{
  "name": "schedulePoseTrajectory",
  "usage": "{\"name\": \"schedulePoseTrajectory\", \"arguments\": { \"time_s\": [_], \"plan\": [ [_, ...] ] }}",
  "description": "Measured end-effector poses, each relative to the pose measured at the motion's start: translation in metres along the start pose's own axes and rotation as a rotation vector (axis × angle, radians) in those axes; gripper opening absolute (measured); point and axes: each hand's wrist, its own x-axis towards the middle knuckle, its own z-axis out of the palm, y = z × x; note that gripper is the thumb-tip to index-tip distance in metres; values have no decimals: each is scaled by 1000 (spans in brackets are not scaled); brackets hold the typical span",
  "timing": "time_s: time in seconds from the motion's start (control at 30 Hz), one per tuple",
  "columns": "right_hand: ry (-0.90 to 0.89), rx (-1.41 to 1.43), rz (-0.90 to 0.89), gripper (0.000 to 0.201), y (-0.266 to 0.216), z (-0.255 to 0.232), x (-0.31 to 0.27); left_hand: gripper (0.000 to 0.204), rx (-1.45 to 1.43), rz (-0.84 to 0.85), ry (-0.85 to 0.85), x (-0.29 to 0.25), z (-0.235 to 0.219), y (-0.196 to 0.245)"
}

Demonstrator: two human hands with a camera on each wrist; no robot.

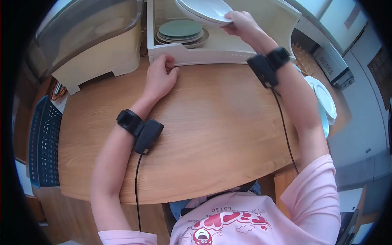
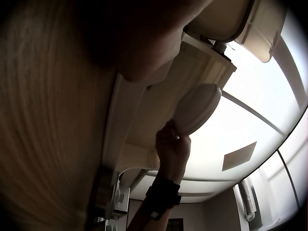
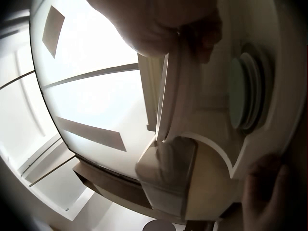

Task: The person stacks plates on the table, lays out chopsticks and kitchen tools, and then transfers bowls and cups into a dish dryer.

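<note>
My right hand (image 1: 245, 28) pinches the rim of white plates (image 1: 204, 11), with the thumb on top and the fingers below. Two rims show, one inside the other, and the plates are held up and tilted over a white bin (image 1: 222, 58). From below, the underside of the plates (image 2: 196, 108) appears in the left wrist view. Beside the bin's front wall, my left hand (image 1: 161, 77) lies with loosely curled fingers and holds nothing. Inside the bin, at its left, sits a stack of dishes with a green plate (image 1: 179, 28) on top.
A cream box with a clear lid (image 1: 96, 53) stands at the back left of the wooden table (image 1: 196, 130). At the left edge is a blue perforated basket (image 1: 43, 143). More white plates (image 1: 325, 98) are at the right, near a white appliance (image 1: 332, 65).
</note>
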Motion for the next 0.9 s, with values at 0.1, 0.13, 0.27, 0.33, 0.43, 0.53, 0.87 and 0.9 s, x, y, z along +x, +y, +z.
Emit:
{"name": "schedulePoseTrajectory", "arguments": {
  "time_s": [0.1, 0.13, 0.27, 0.33, 0.43, 0.53, 0.87, 0.9],
  "plan": [
    [-73, 23, 5, 25, 12, -30, -44, 26, 6, -6, -12, -1, 0, 2],
    [-107, 38, 23, 23, 15, -37, -62, 26, 18, -8, -14, 0, 0, 2],
    [-133, -6, 107, 21, 38, -62, -119, 28, 33, -18, -35, 0, 0, 1],
    [-174, -3, 159, 21, 48, -70, -139, 29, 21, -31, -42, 1, 0, 1],
    [-152, 19, 256, 24, 59, -77, -161, 30, 17, -51, -64, 1, -1, 2],
    [-85, -29, 344, 23, 63, -81, -175, 29, 25, -26, -59, 0, -1, 1],
    [8, 52, 468, 28, 85, -89, -187, 29, 34, -37, -77, 1, -1, -2],
    [9, 54, 468, 28, 86, -88, -188, 29, 23, -31, -76, 2, 0, -3]
  ]
}}
